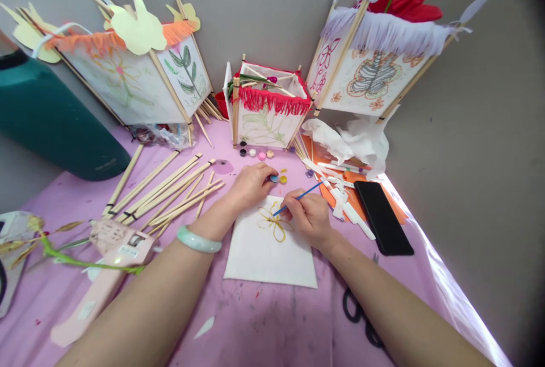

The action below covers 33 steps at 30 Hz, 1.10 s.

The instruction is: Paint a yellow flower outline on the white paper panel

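Note:
My right hand [310, 218] grips a slim blue paintbrush [304, 192], its tip resting near the middle of a yellow flower outline. The flower is on a white sheet [268, 262] lying flat on the table. My left hand [252, 185], a pale green bangle at its wrist, is closed at the sheet's far edge. Its fingertips pinch a small blue paint pot [275, 178], partly hidden by the fingers. Right beside that stands a yellow paint pot [283, 179]. Further back sit several more little paint pots, among them a pink one [261, 156].
Wooden sticks [166, 188] and a pink glue gun [106, 276] lie left, near a teal bottle [55, 117]. Decorated lanterns [272, 125] stand behind. At right are a black phone [383, 216], paper scraps [340, 191] and black-handled scissors [353, 305] partly under my forearm.

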Each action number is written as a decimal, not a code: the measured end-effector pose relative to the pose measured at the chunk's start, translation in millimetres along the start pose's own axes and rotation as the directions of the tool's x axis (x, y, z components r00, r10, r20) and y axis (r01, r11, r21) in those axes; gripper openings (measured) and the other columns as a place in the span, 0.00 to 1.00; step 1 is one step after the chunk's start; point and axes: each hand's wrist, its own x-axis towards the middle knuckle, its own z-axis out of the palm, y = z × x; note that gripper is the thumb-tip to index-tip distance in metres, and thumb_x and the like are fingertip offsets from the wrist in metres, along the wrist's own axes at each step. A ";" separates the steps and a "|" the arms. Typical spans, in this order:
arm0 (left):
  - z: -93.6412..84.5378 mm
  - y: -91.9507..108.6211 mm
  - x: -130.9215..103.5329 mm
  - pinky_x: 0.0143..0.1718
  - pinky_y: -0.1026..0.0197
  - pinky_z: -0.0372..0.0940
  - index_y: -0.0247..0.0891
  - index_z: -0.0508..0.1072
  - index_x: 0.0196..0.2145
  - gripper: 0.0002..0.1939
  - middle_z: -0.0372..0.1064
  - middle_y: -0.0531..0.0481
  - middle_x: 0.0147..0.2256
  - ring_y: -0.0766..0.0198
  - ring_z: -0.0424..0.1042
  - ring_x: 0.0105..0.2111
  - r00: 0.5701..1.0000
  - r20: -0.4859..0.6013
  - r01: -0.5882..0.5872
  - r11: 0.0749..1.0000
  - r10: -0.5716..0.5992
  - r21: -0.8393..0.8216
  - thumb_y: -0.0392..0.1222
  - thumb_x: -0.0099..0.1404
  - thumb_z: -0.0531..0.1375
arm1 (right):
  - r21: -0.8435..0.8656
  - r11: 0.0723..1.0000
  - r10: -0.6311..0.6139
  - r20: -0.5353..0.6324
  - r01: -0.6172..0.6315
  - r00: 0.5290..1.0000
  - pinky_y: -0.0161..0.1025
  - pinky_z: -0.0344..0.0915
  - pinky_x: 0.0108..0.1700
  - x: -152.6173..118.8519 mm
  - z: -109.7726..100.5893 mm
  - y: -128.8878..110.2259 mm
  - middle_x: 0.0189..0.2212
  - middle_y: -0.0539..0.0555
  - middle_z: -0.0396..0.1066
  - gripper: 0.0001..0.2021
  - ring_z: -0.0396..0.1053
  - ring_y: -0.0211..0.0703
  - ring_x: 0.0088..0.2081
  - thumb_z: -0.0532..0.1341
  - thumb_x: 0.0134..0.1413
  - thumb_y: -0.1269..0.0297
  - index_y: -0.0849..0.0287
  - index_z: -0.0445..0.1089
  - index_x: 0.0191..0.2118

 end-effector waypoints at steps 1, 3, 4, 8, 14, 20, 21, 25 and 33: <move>-0.4 0.4 -0.1 0.36 0.63 0.63 0.38 0.74 0.39 0.09 0.71 0.49 0.35 0.64 0.69 0.34 1.000 0.002 0.003 1.000 -0.003 -0.002 0.36 0.60 0.57 | 0.002 1.000 -0.004 -0.002 0.004 1.000 0.29 0.64 0.26 0.0 0.4 0.1 0.19 0.48 0.69 0.15 0.68 0.31 0.22 0.52 0.60 0.69 0.60 0.67 0.23; -1.0 1.3 -0.3 0.36 0.63 0.63 0.38 0.74 0.39 0.09 0.71 0.49 0.35 0.65 0.69 0.34 1.000 0.004 0.011 1.000 -0.011 -0.008 0.36 0.60 0.57 | 0.006 1.000 -0.008 -0.009 0.008 1.000 0.29 0.64 0.27 0.0 1.0 0.2 0.20 0.48 0.69 0.16 0.69 0.31 0.22 0.52 0.61 0.68 0.60 0.67 0.23; -1.3 1.6 -0.4 0.36 0.63 0.63 0.38 0.74 0.39 0.09 0.71 0.50 0.35 0.65 0.69 0.33 1.000 0.003 0.014 1.000 -0.014 -0.011 0.36 0.60 0.57 | 0.007 1.000 -0.009 -0.012 0.009 1.000 0.29 0.64 0.27 0.1 1.2 0.1 0.20 0.48 0.69 0.16 0.69 0.31 0.22 0.52 0.61 0.68 0.60 0.67 0.23; -1.4 2.1 -0.8 0.35 0.63 0.63 0.38 0.74 0.38 0.09 0.70 0.49 0.35 0.65 0.69 0.33 1.000 0.000 0.011 1.000 -0.011 -0.019 0.36 0.60 0.57 | -0.001 1.000 -0.005 -0.001 0.005 1.000 0.30 0.64 0.26 0.5 1.8 -1.2 0.20 0.49 0.70 0.15 0.69 0.32 0.22 0.52 0.61 0.67 0.59 0.67 0.23; -0.3 0.6 -1.0 0.36 0.63 0.64 0.38 0.74 0.39 0.10 0.70 0.49 0.35 0.65 0.69 0.33 1.000 -0.002 0.003 1.000 -0.003 -0.021 0.36 0.59 0.57 | -0.017 1.000 0.014 0.023 -0.013 1.000 0.30 0.64 0.26 1.9 2.0 -4.1 0.20 0.49 0.70 0.17 0.68 0.32 0.22 0.51 0.62 0.65 0.59 0.67 0.23; -0.6 0.5 -0.4 0.36 0.63 0.63 0.38 0.74 0.39 0.10 0.71 0.49 0.35 0.65 0.69 0.33 1.000 -0.009 0.003 1.000 -0.003 -0.020 0.35 0.59 0.57 | -0.026 1.000 -0.006 0.034 0.007 0.999 0.30 0.63 0.27 3.5 2.4 -6.0 0.20 0.49 0.70 0.17 0.68 0.31 0.22 0.51 0.62 0.66 0.59 0.66 0.22; -0.7 0.6 -0.2 0.36 0.63 0.63 0.37 0.74 0.39 0.10 0.71 0.49 0.35 0.65 0.69 0.33 1.000 -0.009 0.004 1.000 -0.004 -0.022 0.35 0.59 0.57 | -0.023 1.000 -0.011 0.032 0.012 0.999 0.29 0.63 0.27 3.6 2.7 -6.0 0.20 0.49 0.70 0.17 0.67 0.31 0.22 0.51 0.62 0.67 0.59 0.66 0.22; -0.8 0.9 0.0 0.36 0.63 0.63 0.37 0.74 0.39 0.10 0.71 0.49 0.35 0.65 0.69 0.33 1.000 -0.004 0.004 1.000 -0.004 -0.028 0.35 0.59 0.57 | -0.014 1.000 -0.015 0.038 0.015 0.999 0.29 0.62 0.27 3.2 4.0 -5.9 0.21 0.49 0.69 0.17 0.67 0.31 0.22 0.50 0.62 0.66 0.59 0.66 0.23; -0.5 0.7 -0.9 0.36 0.63 0.63 0.38 0.74 0.39 0.10 0.70 0.49 0.35 0.65 0.69 0.33 1.000 0.002 0.005 1.000 -0.005 -0.011 0.35 0.59 0.57 | -0.005 1.000 0.004 0.051 -0.004 0.999 0.30 0.63 0.28 3.3 4.5 -8.1 0.20 0.49 0.69 0.17 0.67 0.32 0.22 0.50 0.62 0.65 0.59 0.65 0.22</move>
